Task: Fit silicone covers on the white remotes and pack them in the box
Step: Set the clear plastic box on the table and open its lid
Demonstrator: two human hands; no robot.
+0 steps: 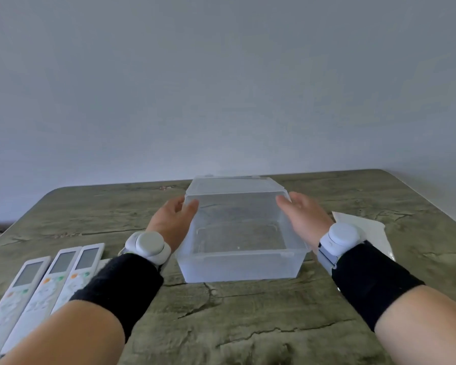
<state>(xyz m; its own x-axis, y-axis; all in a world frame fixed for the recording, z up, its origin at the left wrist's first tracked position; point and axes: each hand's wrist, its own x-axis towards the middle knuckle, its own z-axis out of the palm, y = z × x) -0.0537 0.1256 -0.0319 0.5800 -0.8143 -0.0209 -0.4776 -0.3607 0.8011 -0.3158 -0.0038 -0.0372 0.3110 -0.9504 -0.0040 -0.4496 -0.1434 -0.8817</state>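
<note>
Now | our left hand and right hand flank the clear box at frame centre, fingers straight against its sides, nothing clasped | white remotes lie lower left, long axes toward upper right, nearest our left hand

both forearms reach forward, angling slightly inward. the left hand and right hand sit level, palms turned toward each other, fingers fairly straight and relaxed. a black cuff wraps each forearm.

Lower ends of the white remotes behind the left forearm, beyond the bottom-left edge.
</note>
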